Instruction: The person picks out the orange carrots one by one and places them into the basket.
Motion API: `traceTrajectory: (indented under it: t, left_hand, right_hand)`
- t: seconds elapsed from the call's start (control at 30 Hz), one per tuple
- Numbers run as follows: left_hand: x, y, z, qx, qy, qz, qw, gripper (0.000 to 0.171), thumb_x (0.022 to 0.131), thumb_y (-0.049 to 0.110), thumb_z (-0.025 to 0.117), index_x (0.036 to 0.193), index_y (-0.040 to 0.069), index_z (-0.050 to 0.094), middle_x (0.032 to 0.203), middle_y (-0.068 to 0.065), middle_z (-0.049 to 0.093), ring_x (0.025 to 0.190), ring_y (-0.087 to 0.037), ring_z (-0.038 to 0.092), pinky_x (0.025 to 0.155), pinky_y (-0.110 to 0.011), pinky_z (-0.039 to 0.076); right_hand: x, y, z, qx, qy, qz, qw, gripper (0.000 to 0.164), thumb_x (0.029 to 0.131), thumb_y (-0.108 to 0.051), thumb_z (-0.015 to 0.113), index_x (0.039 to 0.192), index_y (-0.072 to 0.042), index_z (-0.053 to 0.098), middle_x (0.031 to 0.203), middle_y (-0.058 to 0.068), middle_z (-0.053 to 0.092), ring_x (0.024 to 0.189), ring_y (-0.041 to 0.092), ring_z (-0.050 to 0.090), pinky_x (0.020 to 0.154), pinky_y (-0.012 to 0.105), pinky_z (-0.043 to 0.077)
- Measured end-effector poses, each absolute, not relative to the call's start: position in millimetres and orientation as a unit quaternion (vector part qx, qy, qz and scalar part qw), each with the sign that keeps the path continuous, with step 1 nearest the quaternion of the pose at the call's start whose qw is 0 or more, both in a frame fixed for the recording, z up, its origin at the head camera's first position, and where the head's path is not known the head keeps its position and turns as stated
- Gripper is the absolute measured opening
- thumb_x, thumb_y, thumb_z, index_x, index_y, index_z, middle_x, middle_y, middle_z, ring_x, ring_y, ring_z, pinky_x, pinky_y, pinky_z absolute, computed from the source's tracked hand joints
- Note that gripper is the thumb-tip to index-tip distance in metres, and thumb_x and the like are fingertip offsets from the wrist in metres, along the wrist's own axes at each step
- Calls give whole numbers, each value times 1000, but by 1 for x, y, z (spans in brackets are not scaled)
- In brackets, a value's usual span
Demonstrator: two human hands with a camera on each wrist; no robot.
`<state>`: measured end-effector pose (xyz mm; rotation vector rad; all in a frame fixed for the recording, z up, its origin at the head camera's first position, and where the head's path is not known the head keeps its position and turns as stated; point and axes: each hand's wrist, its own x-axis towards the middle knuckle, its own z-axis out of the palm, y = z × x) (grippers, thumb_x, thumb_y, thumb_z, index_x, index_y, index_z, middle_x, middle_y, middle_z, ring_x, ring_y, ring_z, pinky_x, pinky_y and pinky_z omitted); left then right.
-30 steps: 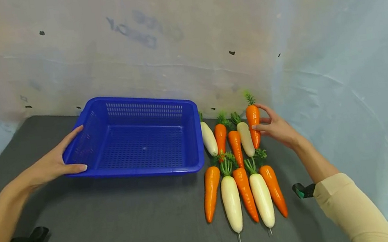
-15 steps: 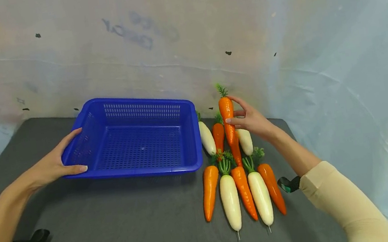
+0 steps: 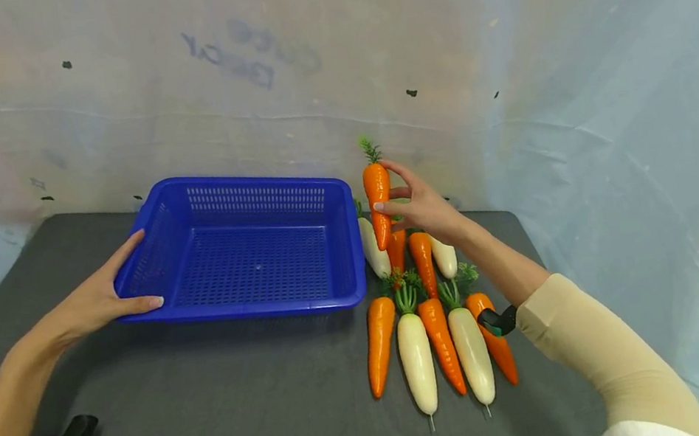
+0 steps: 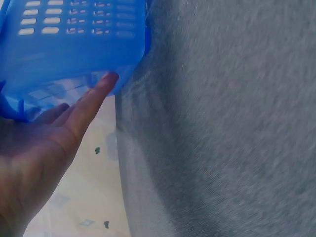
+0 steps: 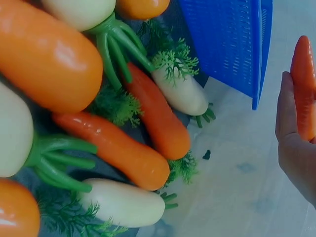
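Observation:
My right hand pinches an orange carrot with a green top, upright and raised above the back row of vegetables. The same carrot shows at the edge of the right wrist view, between thumb and fingers. At the left end of a blue plastic basket, my left hand holds the rim, thumb at the front corner and index finger along the side. Nothing lies inside the basket. Under the raised carrot are another carrot and a white radish beside the basket's right end.
Front row, right of the basket: carrots alternate with white radishes, tips toward me. Behind them lie a carrot and a partly hidden white radish. A pale sheet hangs behind the grey tabletop.
My right hand has lifted the carrot from the back right of the group and carried it left toward the basket. The left hand and basket stay nearly in place.

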<state>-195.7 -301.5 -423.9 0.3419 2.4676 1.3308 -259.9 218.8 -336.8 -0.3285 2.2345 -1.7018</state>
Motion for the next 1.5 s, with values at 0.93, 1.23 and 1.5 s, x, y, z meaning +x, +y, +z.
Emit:
traceTrajectory:
  t: [0.93,1.23,1.5]
  left_hand:
    - [-192,-288,-419,93,876,449,147,119,88,24,75,154,34,-24,159,-36,-5,134,-67,16,97,-81,23]
    - [-191,-285,-421,74,888,433,137,118,88,28,75,154,33,-23,157,-39,-5,132,-69,16,97,-81,22]
    - [-190,-286,-426,79,881,449,129,117,88,25,76,154,38,-20,160,-34,-6,134,-67,14,98,-82,19]
  right_hand:
    - [-273,132,-354,-172,763,-593,189,82,95,-13,67,159,-27,18,129,22,51,103,34,65,81,55,57]
    - [-281,109,-362,-167,767,-586,199,83,95,-13,69,159,-28,19,127,21,54,103,32,66,78,50,59]
    - [-288,85,-369,-162,768,-585,203,84,94,-12,70,159,-26,19,127,24,53,104,34,65,83,56,56]
